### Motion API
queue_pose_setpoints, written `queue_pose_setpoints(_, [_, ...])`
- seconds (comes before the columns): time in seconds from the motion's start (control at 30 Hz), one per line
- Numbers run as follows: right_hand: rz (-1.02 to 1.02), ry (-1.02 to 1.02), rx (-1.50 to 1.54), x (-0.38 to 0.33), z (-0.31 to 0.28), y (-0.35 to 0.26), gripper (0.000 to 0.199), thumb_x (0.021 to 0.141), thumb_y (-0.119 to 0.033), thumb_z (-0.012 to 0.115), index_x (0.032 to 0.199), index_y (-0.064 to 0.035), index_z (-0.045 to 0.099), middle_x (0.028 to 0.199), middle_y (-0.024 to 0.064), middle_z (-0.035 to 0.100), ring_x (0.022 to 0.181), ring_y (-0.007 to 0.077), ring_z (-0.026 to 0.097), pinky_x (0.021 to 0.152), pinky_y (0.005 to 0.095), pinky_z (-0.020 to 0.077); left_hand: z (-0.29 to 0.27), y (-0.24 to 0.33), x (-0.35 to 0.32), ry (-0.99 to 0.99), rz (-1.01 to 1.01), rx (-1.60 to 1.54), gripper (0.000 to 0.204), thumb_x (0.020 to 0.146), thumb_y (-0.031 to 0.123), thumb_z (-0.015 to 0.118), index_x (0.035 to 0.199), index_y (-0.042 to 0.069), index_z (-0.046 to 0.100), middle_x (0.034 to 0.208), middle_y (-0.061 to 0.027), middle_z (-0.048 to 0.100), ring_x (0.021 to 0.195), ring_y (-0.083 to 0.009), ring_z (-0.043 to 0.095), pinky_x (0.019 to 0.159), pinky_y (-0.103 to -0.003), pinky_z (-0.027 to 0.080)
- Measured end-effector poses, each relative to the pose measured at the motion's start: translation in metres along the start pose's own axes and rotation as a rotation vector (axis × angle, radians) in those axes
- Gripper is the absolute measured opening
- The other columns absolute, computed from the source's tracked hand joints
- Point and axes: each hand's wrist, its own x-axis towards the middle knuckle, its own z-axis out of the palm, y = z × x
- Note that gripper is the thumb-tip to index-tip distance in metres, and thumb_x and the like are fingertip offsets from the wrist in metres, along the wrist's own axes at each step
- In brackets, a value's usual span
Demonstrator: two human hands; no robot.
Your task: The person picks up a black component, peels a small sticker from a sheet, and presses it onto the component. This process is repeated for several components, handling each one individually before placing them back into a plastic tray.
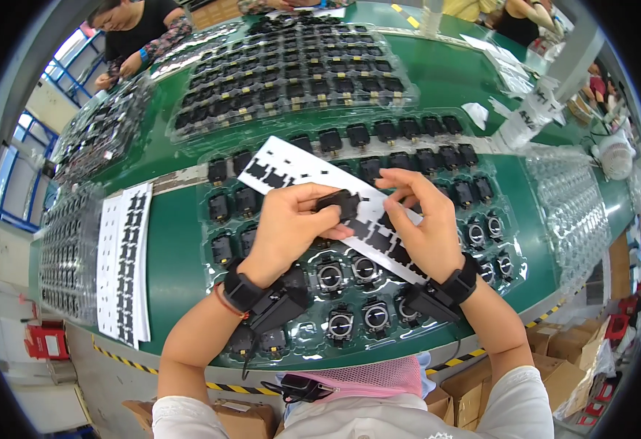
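My left hand (298, 223) is closed around a small black plastic housing (344, 203), pinching it between thumb and fingers. Opposite it, my right hand (426, 223) has bent fingers with a gap between thumb and index finger, and nothing shows between them. Beneath both hands a white sheet with black die-cut stickers (298, 162) lies slanted across a clear plastic tray (214, 289). Black housings (219, 206) sit in the tray's far and left pockets. Pieces with round, silver-rimmed faces (330, 278) fill near pockets. Part of the tray is hidden by my hands and the sheet.
Another full tray (291, 73) lies farther back on the green table (170, 271). More sticker sheets (125, 263) and stacked trays (71, 252) are at left; clear trays (569, 212) at right. A grey post (554, 80) rises right. Co-workers sit across the table.
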Motion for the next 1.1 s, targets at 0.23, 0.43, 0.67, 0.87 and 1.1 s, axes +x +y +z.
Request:
queue_pose_setpoints(0.23, [-0.094, -0.144, -0.452, -0.006, 0.011, -0.002, 0.054, 0.067, -0.005, 0.067, 0.118, -0.0064, 0.051, 0.110, 0.0124, 0.054, 0.103, 0.0322, 0.048, 0.090, 0.0416, 0.0336, -0.007, 0.020, -0.014, -0.113, 0.161, 0.016, 0.013, 0.080, -0.002, 0.061, 0.093, -0.004, 0.059, 0.079, -0.0081, 0.064, 0.061, -0.0120, 0.064, 0.055, -0.023, 0.053])
queue_pose_setpoints(0.43, [0.028, -0.153, -0.479, -0.010, 0.016, -0.008, 0.059, 0.065, -0.005, 0.070, 0.121, -0.0101, 0.050, 0.107, 0.0071, 0.053, 0.094, 0.0238, 0.050, 0.088, 0.0377, 0.0300, -0.015, 0.054, -0.072, -0.120, 0.417, 0.324, 0.030, 0.069, 0.001, 0.059, 0.099, 0.001, 0.059, 0.074, -0.0057, 0.064, 0.054, -0.0074, 0.053, 0.050, -0.022, 0.041])
queue_pose_setpoints(0.67, [0.043, -0.073, -0.285, -0.005, 0.005, -0.022, 0.017, 0.083, -0.001, 0.058, 0.099, 0.0009, 0.059, 0.075, 0.0058, 0.060, 0.066, 0.0080, 0.050, 0.062, 0.0237, 0.0411, -0.054, 0.048, -0.105, -0.119, 0.428, 0.559, 0.023, 0.070, 0.000, 0.063, 0.093, 0.002, 0.059, 0.078, -0.0044, 0.065, 0.074, -0.0109, 0.063, 0.065, -0.023, 0.049])
queue_pose_setpoints(0.87, [0.073, 0.288, -0.343, -0.061, -0.082, -0.077, 0.017, 0.091, -0.009, 0.054, 0.103, 0.0029, 0.056, 0.094, 0.0041, 0.059, 0.083, 0.0093, 0.052, 0.077, 0.0228, 0.0415, -0.085, 0.028, -0.122, -0.001, 0.210, 0.666, 0.024, 0.068, 0.002, 0.070, 0.089, 0.001, 0.059, 0.074, -0.0091, 0.066, 0.067, -0.0174, 0.066, 0.062, -0.027, 0.052])
queue_pose_setpoints(1.1, [0.436, 1.003, -0.491, -0.358, -0.167, -0.056, 0.021, 0.093, -0.013, 0.050, 0.106, 0.0028, 0.054, 0.096, 0.0044, 0.055, 0.087, 0.0125, 0.051, 0.081, 0.0243, 0.0411, -0.074, -0.010, -0.133, 0.135, 0.346, 0.954, 0.014, 0.070, 0.006, 0.070, 0.078, -0.001, 0.062, 0.069, -0.0140, 0.065, 0.063, -0.0254, 0.065, 0.059, -0.030, 0.051])
